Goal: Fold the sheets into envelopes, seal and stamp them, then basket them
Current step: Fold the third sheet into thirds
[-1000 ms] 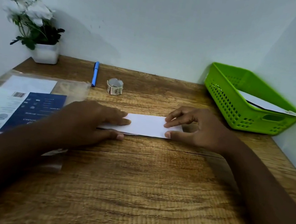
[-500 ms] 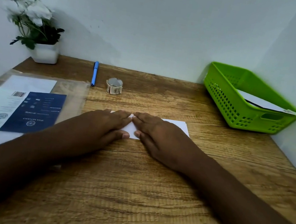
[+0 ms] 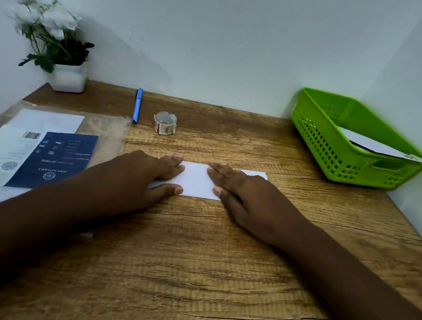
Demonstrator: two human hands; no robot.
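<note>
A white sheet, folded into a long narrow strip, lies flat in the middle of the wooden table. My left hand presses its left end with straight fingers. My right hand lies flat on its right half, so only the strip's middle and far right corner show. A green plastic basket stands at the back right with a finished white envelope inside. A small roll of stamps sits behind the sheet.
A blue pen lies by the back wall. At the left, a clear plastic sleeve holds white sheets and a blue printed card. A white pot of flowers fills the back left corner. Walls close the back and right.
My right hand slid left along the strip to meet my left hand, and the two hands have since drawn a little apart again.
</note>
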